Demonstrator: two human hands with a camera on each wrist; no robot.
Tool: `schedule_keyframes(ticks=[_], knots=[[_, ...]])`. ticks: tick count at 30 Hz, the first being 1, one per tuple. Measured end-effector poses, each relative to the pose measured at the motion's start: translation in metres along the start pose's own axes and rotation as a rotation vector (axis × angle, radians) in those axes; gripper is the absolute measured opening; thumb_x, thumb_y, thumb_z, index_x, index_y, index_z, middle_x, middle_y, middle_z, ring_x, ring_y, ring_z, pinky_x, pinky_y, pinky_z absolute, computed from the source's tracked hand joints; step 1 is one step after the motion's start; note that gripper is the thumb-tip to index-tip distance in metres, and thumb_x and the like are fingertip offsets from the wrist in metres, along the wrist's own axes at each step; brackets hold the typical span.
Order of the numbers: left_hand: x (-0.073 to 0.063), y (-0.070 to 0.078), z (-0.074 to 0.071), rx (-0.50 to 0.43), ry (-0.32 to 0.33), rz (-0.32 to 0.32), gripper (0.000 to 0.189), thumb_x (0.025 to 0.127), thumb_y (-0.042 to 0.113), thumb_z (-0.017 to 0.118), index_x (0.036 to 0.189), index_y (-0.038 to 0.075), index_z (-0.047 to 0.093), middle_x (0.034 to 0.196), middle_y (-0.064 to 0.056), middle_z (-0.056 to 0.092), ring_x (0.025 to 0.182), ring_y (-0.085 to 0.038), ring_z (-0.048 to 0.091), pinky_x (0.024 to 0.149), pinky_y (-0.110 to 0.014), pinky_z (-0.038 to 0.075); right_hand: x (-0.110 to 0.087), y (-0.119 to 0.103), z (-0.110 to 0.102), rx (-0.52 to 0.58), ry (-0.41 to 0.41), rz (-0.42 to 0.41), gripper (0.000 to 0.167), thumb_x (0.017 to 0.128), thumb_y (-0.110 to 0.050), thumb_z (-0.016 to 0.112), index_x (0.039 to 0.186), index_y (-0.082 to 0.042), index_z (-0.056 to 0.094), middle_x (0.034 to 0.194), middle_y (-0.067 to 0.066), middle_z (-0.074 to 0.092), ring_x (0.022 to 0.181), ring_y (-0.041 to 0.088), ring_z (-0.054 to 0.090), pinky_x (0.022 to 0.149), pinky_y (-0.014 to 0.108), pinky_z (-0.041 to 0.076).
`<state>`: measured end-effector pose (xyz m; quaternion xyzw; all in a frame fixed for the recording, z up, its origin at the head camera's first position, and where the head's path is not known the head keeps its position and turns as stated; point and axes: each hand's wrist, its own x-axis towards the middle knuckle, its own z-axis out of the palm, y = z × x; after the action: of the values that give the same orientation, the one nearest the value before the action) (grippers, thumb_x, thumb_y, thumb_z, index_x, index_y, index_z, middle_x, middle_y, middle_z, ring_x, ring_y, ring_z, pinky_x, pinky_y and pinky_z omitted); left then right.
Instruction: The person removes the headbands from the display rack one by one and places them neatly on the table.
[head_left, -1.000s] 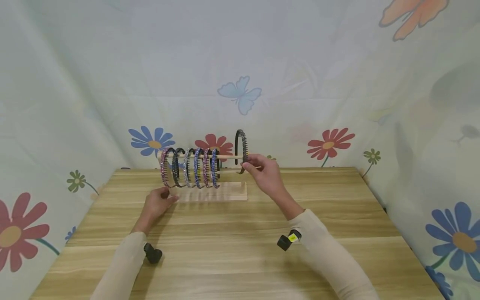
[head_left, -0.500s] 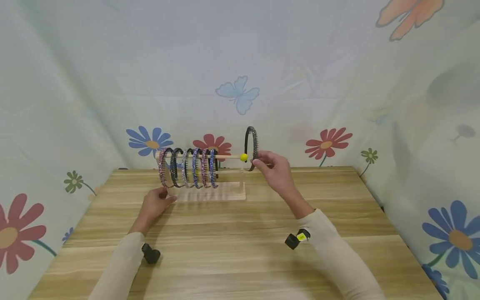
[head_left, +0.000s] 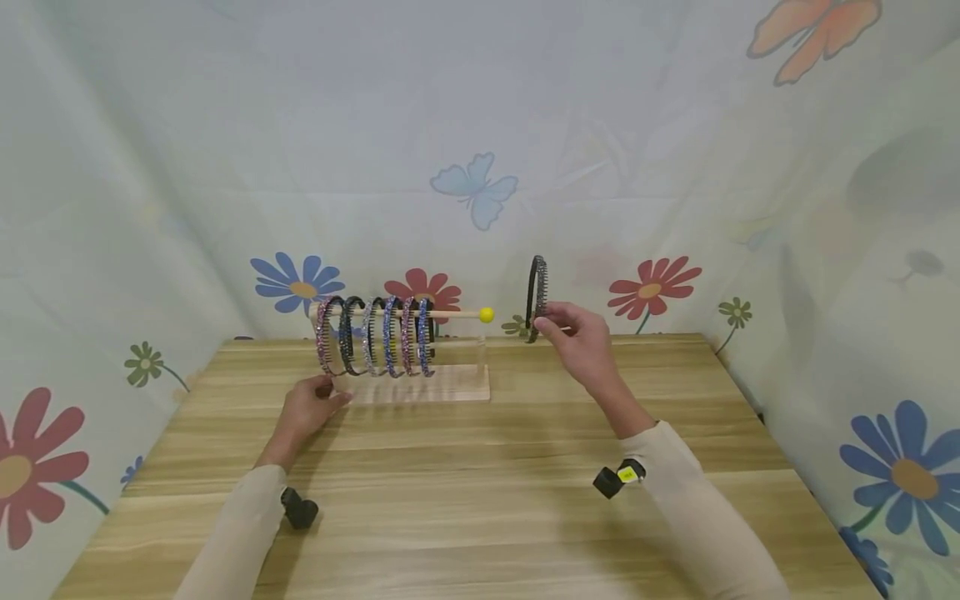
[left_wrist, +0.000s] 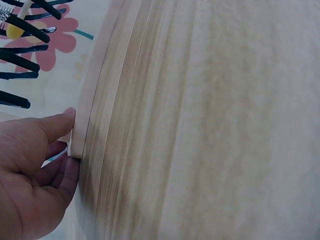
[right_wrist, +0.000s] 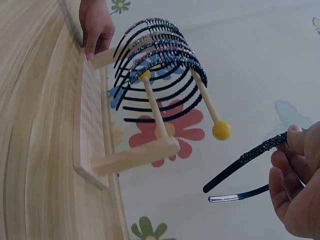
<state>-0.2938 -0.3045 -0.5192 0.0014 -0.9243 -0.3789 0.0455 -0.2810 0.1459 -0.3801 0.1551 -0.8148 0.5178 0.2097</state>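
A cloth backdrop [head_left: 600, 167] printed with flowers and butterflies hangs behind the wood-grain table [head_left: 465, 517], where a wooden rack [head_left: 450, 383] carries 6 glittery headbands [head_left: 391, 346] around its upper rod. Clear of the rod, in the air to the right of its yellow ball [head_left: 487, 315], the dark headband [head_left: 541, 287] is pinched between the right hand's [head_left: 585, 343] thumb and fingers, closed to its thickness. The left hand [head_left: 306, 412] grips an end of the rack's base, thumb above, fingers below. The dark headband looks light, stiff yet springy; its studded stretch should grip best, its smooth tips probably slip, and its teeth could snag
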Motion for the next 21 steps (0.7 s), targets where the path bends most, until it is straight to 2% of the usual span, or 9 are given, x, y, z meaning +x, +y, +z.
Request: schedule_keyframes(ticks=[4, 9, 12, 16, 21], knots=[[0.000, 0.000, -0.001, 0.004, -0.007, -0.003, 0.048, 0.097, 0.023, 0.071, 0.129, -0.011, 0.061, 0.127, -0.035, 0.063, 0.118, -0.048, 0.061, 0.100, -0.058, 0.049, 0.000, 0.007, -0.012, -0.035, 0.011, 0.008, 0.029, 0.095, -0.013, 0.074, 0.118, 0.003, 0.072, 0.102, 0.019, 0.076, 0.093, 0.031, 0.072, 0.084, 0.042, 0.059], [-0.001, 0.001, -0.002, 0.007, -0.015, 0.000, 0.047, 0.097, 0.023, 0.071, 0.129, -0.011, 0.061, 0.127, -0.035, 0.063, 0.119, -0.048, 0.060, 0.099, -0.059, 0.049, 0.000, 0.017, -0.026, -0.072, 0.022, 0.027, 0.030, 0.095, -0.019, 0.075, 0.117, 0.002, 0.073, 0.103, 0.018, 0.076, 0.094, 0.029, 0.072, 0.077, 0.021, 0.056], [0.000, 0.001, -0.002, 0.006, -0.021, -0.005, 0.047, 0.097, 0.023, 0.070, 0.129, -0.011, 0.061, 0.128, -0.035, 0.062, 0.120, -0.049, 0.059, 0.100, -0.059, 0.048, 0.000, 0.024, -0.035, -0.086, 0.033, 0.049, 0.033, 0.095, -0.023, 0.075, 0.117, 0.001, 0.073, 0.103, 0.018, 0.076, 0.094, 0.030, 0.072, 0.072, 0.013, 0.051], [0.000, 0.000, -0.002, 0.007, -0.020, -0.002, 0.045, 0.098, 0.023, 0.070, 0.128, -0.010, 0.061, 0.128, -0.035, 0.062, 0.120, -0.048, 0.060, 0.100, -0.059, 0.048, 0.000, 0.034, -0.049, -0.114, 0.048, 0.076, 0.035, 0.095, -0.028, 0.075, 0.116, -0.001, 0.073, 0.103, 0.017, 0.077, 0.090, 0.026, 0.072, 0.066, 0.012, 0.051], [0.001, 0.000, -0.002, 0.015, -0.015, 0.007, 0.043, 0.097, 0.023, 0.070, 0.126, -0.009, 0.063, 0.126, -0.034, 0.064, 0.116, -0.046, 0.061, 0.098, -0.059, 0.049, 0.000, 0.051, -0.066, -0.151, 0.080, 0.096, 0.038, 0.094, -0.034, 0.076, 0.114, -0.002, 0.074, 0.101, 0.016, 0.077, 0.082, 0.007, 0.067, 0.061, 0.014, 0.051]])
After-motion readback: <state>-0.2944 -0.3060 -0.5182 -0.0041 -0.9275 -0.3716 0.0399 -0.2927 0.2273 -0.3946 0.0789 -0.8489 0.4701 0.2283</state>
